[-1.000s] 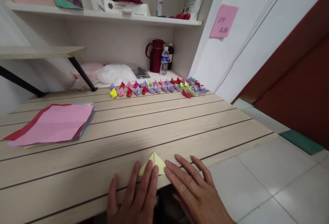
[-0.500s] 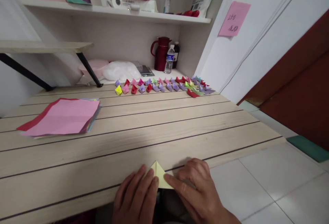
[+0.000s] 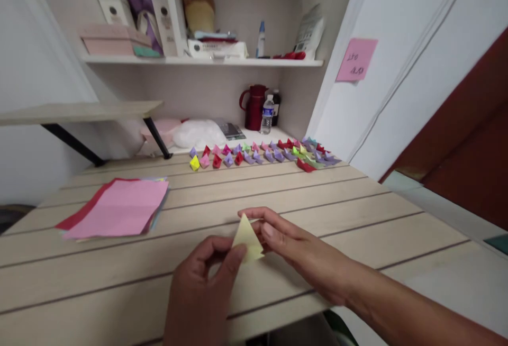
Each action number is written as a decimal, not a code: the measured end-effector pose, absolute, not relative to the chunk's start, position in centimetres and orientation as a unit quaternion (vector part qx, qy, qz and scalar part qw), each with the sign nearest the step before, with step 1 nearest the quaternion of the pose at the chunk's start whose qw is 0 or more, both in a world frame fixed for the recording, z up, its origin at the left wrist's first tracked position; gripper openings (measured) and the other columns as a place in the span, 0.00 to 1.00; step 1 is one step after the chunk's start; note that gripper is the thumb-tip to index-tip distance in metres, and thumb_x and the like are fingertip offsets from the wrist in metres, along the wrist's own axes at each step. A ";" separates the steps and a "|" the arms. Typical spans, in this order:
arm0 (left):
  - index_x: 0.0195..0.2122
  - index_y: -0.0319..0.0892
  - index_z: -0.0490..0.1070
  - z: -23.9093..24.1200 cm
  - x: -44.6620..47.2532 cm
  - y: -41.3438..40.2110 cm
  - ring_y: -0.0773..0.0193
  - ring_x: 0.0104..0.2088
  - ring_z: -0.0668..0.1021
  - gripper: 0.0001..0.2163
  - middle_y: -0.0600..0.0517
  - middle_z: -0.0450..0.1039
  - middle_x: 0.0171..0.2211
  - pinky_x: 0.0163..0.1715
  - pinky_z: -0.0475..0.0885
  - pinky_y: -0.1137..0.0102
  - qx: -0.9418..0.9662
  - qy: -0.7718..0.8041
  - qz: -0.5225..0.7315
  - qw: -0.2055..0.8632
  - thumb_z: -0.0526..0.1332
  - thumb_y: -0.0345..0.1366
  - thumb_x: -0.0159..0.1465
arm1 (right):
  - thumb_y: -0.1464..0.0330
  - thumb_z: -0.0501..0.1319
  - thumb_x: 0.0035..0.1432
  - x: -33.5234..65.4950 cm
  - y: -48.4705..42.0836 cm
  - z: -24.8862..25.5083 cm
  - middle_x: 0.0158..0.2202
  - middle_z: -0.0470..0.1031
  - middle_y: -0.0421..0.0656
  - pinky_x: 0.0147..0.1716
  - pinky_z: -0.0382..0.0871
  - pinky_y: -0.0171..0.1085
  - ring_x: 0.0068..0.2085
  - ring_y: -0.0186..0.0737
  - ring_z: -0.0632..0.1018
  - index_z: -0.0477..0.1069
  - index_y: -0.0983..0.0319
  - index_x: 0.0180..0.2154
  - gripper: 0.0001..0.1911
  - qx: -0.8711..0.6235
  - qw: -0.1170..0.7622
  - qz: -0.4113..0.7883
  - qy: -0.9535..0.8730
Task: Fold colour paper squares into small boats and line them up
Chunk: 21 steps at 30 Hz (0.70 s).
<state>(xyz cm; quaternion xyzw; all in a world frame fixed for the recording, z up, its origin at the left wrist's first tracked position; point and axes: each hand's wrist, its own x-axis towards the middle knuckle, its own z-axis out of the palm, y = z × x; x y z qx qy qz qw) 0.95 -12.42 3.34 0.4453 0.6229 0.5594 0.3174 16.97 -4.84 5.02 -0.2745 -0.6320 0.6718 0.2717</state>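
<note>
A small folded triangle of pale yellow paper (image 3: 246,236) is held up above the table near its front edge, its point upward. My left hand (image 3: 204,277) pinches its lower left part between thumb and fingers. Beside and behind the paper's right side is my right hand (image 3: 283,235). Its index finger stretches past the paper's tip, and the thumb lies apart from the fingers. Some of the right fingertips are hidden behind the paper, so I cannot tell whether they touch it.
On the left lies a stack of coloured paper sheets (image 3: 123,208), pink on top. Several small folded paper boats (image 3: 270,154) stand in rows along the back. Behind them are a red jug (image 3: 255,108) and a water bottle (image 3: 267,116). A raised shelf (image 3: 99,110) stands back left.
The yellow paper has been lifted off the table edge and tilted up. My left hand went from lying flat on it to pinching it; my right hand moved up behind it. The view tilted upward.
</note>
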 end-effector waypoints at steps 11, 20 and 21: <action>0.34 0.38 0.75 4.5 0.1 0.3 0.63 0.31 0.79 0.14 0.47 0.81 0.31 0.32 0.71 0.72 0.302 0.529 0.671 0.422 0.69 0.43 0.51 | 0.46 0.57 0.60 11.7 4.6 5.2 0.38 0.76 0.45 0.30 0.72 0.34 0.31 0.35 0.78 0.72 0.63 0.40 0.26 -0.223 0.320 0.815 -0.428; 0.30 0.38 0.76 -0.6 -0.2 3.0 0.58 0.32 0.79 0.18 0.48 0.80 0.28 0.30 0.69 0.71 0.283 0.559 0.645 0.437 0.72 0.47 0.46 | 0.58 0.77 0.36 11.4 6.6 0.9 0.24 0.76 0.40 0.29 0.70 0.34 0.25 0.33 0.76 0.69 0.65 0.30 0.25 -0.319 0.410 0.745 -0.419; 0.30 0.39 0.76 -1.1 -0.4 3.1 0.59 0.31 0.79 0.19 0.49 0.80 0.27 0.30 0.69 0.71 0.282 0.561 0.644 0.437 0.72 0.48 0.45 | 0.57 0.77 0.35 11.5 6.7 0.9 0.23 0.75 0.40 0.30 0.70 0.34 0.25 0.34 0.76 0.69 0.65 0.29 0.26 -0.325 0.414 0.741 -0.418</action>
